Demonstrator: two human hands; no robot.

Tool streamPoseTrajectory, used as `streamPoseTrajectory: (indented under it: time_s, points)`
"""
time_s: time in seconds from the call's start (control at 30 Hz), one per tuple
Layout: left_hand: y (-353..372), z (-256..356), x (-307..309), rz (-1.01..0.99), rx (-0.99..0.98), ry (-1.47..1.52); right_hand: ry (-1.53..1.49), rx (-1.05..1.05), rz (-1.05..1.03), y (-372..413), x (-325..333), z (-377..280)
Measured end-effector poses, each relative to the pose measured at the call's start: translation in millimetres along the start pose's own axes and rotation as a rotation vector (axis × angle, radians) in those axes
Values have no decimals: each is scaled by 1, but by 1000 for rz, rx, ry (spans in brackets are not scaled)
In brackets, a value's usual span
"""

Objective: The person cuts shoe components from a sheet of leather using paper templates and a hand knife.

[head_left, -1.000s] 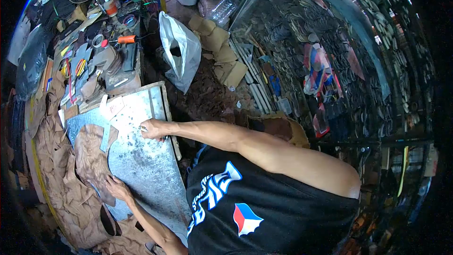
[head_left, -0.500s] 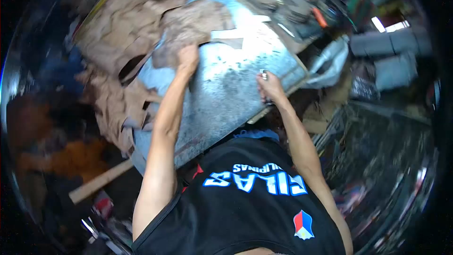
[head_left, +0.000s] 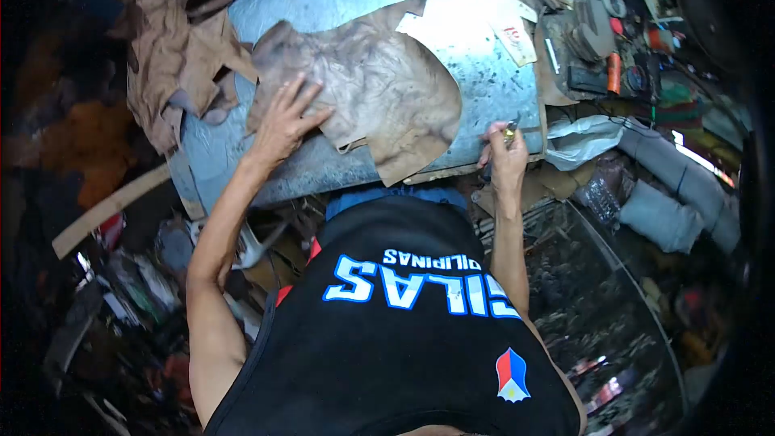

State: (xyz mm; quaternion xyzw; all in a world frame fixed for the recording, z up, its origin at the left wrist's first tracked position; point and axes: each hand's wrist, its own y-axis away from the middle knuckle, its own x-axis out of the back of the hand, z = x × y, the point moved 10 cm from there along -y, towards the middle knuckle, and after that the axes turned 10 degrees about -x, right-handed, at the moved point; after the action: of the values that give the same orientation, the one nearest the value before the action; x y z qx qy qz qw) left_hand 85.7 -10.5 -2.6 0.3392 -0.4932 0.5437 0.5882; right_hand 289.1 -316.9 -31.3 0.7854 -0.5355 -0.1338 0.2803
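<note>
A brown, wrinkled piece of leather [head_left: 363,81] lies on the metal-topped table [head_left: 299,0], one cut corner reaching the near edge. My left hand [head_left: 284,123] rests on the leather's left part with its fingers spread. To the right of the leather, over the table's near right corner, my right hand [head_left: 506,149] is closed around a small cutting tool [head_left: 510,131] with a yellowish part. The tool's full shape is hidden by the fingers.
More brown leather [head_left: 182,56] hangs over the table's left side. A printed card [head_left: 513,36] lies at the right. Beyond it are a tape roll [head_left: 613,5], an orange-handled item [head_left: 614,73] and a clear plastic bag [head_left: 577,141]. A wooden strip [head_left: 113,210] sticks out at lower left.
The leather piece now lies spread out nearer my body, away from the larger pile. My left hand has opened from a grip and lies flat on it. The view has turned.
</note>
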Motion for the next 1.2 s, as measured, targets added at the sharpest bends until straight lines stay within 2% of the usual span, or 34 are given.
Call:
streamPoseTrajectory:
  time_s: [0.03, 0.1, 0.13, 0.17, 0.2, 0.23, 0.27, 0.33, 0.37, 0.4, 0.47, 0.53, 0.6, 0.63, 0.67, 0.73, 0.8, 0.87, 0.9, 0.93, 1.0, 1.07, 1.17, 1.2]
  points:
    - [5, 6, 6, -13, 29, 7, 100, -16, 29, -9, 2, -1]
    - [17, 7, 24, 63, 252, -82, 241, -12, 4, -19, -14, -25]
    - [21, 18, 21, 60, 269, -77, 369, 8, -1, -26, -22, -36]
    - [33, 18, 23, 142, 427, 20, 379, 5, -12, -36, -29, -38]
    - [45, 19, 23, 226, 583, 116, 469, 105, -43, -44, -41, -48]
    - [47, 29, 24, 285, 629, 192, 557, 208, -75, -51, -55, -57]
    - [56, 30, 18, 300, 800, 374, 560, 208, -83, -56, -67, -60]
    - [86, 40, -50, 473, 1205, 1065, 672, 351, -149, -62, -94, -70]
    - [82, 46, -62, 557, 1241, 1245, 724, 407, -173, -59, -107, -80]
    - [77, 49, -64, 569, 1248, 1239, 725, 413, -185, -60, -112, -85]
    - [66, 50, -55, 741, 1242, 1257, 978, 267, -216, -68, -122, -72]
    - [61, 41, -64, 811, 1202, 1277, 879, 303, -199, -63, -117, -73]
    - [46, 27, -60, 751, 1141, 1119, 718, 293, -152, -61, -92, -67]
    - [34, 15, -51, 765, 1049, 1019, 661, 257, -128, -57, -75, -61]
    - [26, 1, -43, 778, 1038, 1021, 604, 153, -131, -50, -64, -54]
    - [1, -18, -45, 592, 998, 1173, 431, 17, -104, -37, -47, -38]
    - [-8, -34, -40, 610, 911, 1112, 470, -72, -127, -32, -43, -19]
    - [-11, -36, -39, 370, 945, 1023, 429, -68, -164, -28, -47, -8]
    - [-9, -33, -40, 267, 952, 1069, 448, -50, -151, -29, -47, -6]
    - [0, -34, -41, 265, 962, 1068, 449, -57, -157, -30, -49, -5]
    - [10, -23, -57, 295, 912, 1388, 402, -41, -169, -31, -49, -8]
    - [14, -12, -46, 476, 947, 1690, 363, -65, -163, -34, -46, -6]
    - [17, -16, -49, 530, 958, 1755, 291, -79, -156, -38, -44, -6]
    - [17, -25, -49, 372, 959, 1495, 263, -76, -151, -39, -44, -7]
